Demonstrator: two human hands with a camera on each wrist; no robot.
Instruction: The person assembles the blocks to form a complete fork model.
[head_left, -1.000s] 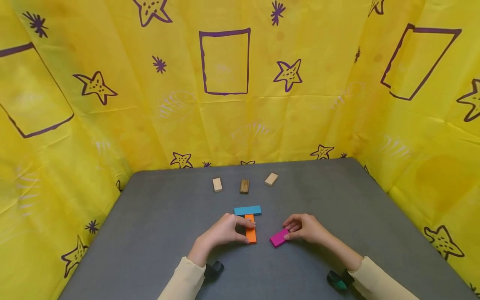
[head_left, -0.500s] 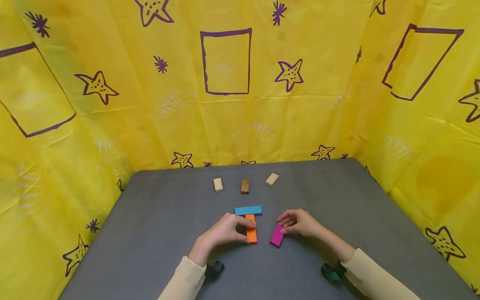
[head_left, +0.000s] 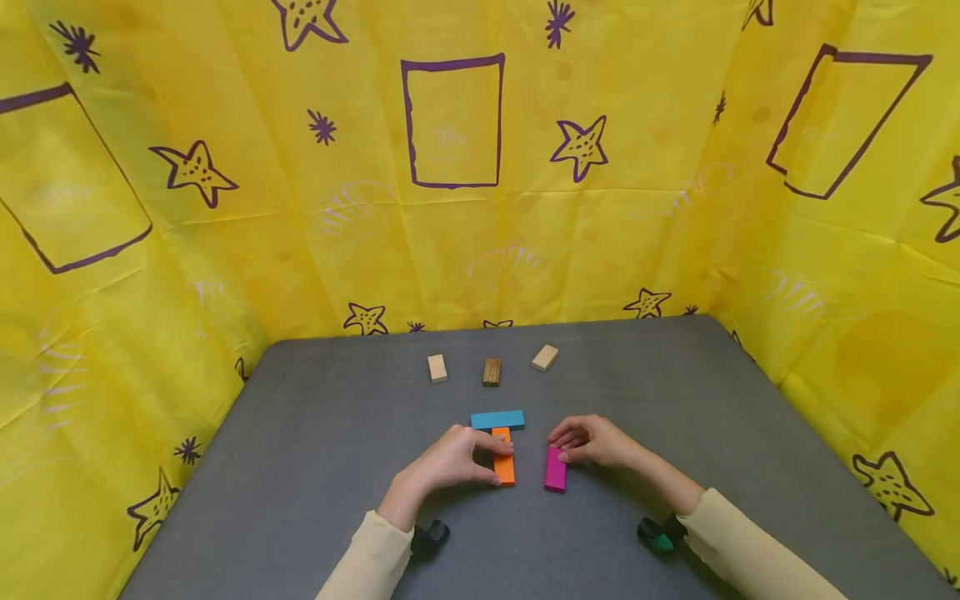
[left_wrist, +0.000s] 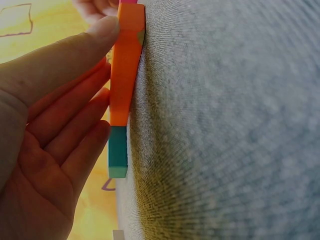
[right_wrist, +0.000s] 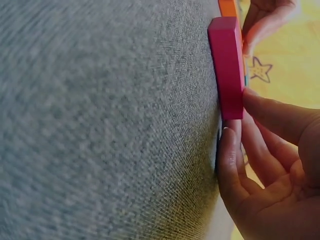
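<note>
On the grey table a blue block (head_left: 497, 420) lies crosswise, and an orange block (head_left: 505, 472) meets it end-on, so the two form a T. My left hand (head_left: 453, 458) holds the orange block between thumb and fingers; in the left wrist view the thumb (left_wrist: 104, 29) lies close to its near end. To the right, my right hand (head_left: 602, 442) pinches a magenta block (head_left: 556, 473) at its far end, thumb on its upper face. The magenta block stands roughly parallel to the orange one, with a gap between them. In the right wrist view its long side (right_wrist: 227, 70) shows.
Farther back on the table (head_left: 360, 417) lie a pale wooden block (head_left: 437, 368), a dark brown wooden block (head_left: 491, 372) and another pale block (head_left: 545, 358) set at an angle. A yellow cloth (head_left: 450, 250) with purple drawings stands behind and at both sides.
My right hand has moved left and turned the magenta block from a slant to nearly in line with the orange one. The left hand and the T have stayed put.
</note>
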